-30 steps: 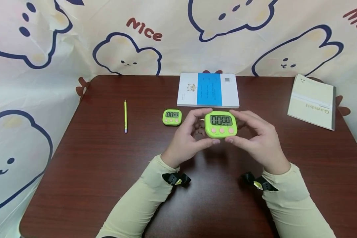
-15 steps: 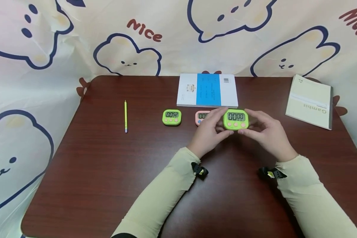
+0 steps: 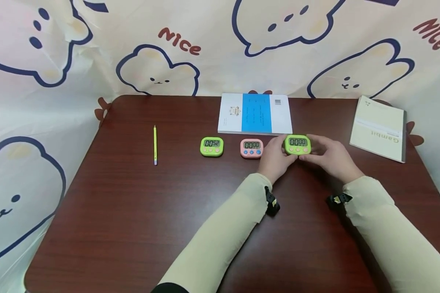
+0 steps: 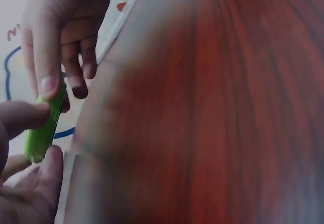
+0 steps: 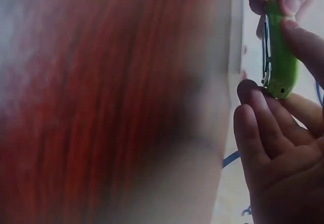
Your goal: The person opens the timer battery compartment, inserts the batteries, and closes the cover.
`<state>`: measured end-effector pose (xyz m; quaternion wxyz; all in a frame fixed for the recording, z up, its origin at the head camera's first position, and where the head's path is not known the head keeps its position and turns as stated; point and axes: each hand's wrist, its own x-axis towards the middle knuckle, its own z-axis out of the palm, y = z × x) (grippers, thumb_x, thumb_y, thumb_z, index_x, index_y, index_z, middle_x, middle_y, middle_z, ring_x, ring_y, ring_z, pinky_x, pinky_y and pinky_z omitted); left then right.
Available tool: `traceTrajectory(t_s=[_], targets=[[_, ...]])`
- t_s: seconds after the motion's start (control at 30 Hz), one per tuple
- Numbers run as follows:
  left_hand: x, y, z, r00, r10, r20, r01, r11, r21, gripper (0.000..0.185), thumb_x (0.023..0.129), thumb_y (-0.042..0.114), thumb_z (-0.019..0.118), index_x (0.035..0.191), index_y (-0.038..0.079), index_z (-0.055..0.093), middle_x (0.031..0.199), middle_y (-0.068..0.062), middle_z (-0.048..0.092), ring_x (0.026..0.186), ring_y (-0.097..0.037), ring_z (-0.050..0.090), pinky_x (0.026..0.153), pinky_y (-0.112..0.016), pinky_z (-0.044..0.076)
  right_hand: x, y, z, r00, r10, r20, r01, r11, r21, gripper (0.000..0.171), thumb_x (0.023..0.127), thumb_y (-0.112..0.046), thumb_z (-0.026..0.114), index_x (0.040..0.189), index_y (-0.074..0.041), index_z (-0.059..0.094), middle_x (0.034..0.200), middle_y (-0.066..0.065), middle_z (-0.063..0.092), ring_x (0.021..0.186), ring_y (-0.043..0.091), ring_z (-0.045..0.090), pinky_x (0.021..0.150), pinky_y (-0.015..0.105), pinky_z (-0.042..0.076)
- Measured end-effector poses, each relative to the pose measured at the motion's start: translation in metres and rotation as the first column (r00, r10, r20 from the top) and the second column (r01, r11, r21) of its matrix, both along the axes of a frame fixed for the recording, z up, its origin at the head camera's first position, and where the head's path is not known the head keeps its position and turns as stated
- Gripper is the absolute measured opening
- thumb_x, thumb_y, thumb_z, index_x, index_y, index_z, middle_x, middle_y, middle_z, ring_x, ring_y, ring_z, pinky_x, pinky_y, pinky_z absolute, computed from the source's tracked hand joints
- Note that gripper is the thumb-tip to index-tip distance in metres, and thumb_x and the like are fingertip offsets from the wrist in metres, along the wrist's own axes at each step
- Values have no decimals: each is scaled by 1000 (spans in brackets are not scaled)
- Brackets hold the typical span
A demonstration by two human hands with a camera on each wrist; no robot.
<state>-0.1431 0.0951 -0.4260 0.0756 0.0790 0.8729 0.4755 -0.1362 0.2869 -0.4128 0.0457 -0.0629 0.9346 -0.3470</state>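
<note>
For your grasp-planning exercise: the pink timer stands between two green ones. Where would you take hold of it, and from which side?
Pinch the pink timer by its left and right edges, coming from above and the near side. It stands on the table with display and buttons facing forward, so the front should probably stay untouched. Both flanks have gaps, though the left hand, holding the right green timer, crowds one.

"Nice" on the backdrop [image 3: 179,40], "Gambit" on the booklet [image 3: 379,128], "00:52" on the left timer [image 3: 212,146].
</note>
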Motion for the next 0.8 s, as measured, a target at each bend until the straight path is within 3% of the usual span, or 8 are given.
traceTrajectory(t_s=[0.13, 0.27, 0.6, 0.8], targets=[[-1, 7, -4, 998, 59, 10, -58, 997, -47, 59, 89, 23, 80, 143, 19, 55, 129, 0, 56, 101, -8, 53, 91, -20, 48, -5, 1, -5, 999, 5, 33, -5, 1000, -4, 68, 89, -32, 78, 146, -7, 50, 123, 18, 64, 102, 33, 65, 91, 48, 49], [-2, 9, -6, 997, 74, 14, -72, 990, -121, 58, 88, 24, 80, 142, 17, 57, 125, 1, 58, 106, -9, 55, 97, -22, 48, -9, 0, -6, 998, 24, 64, -24, 1000, -1, 67, 90, -30, 78, 145, -5, 50, 125, 20, 63, 105, 35, 63, 93, 52, 49], [-3, 8, -5, 1000, 28, 2, -27, 972, -234, 59, 93, 27, 74, 146, 15, 52, 134, -3, 53, 115, -12, 55, 101, -24, 46, -15, -6, -9, 993, 32, 115, -39, 997, 65, 68, 87, -29, 80, 141, -1, 50, 125, 22, 58, 108, 37, 61, 96, 54, 47], [3, -4, 3, 997, -59, 41, 67, 972, -224, 75, 94, 33, 72, 156, 12, 35, 143, -7, 48, 120, -14, 54, 103, -26, 46, -10, -13, -3, 994, 35, 108, -47, 993, 109, 73, 90, -26, 76, 146, 6, 43, 136, 28, 49, 120, 42, 52, 102, 59, 42]])
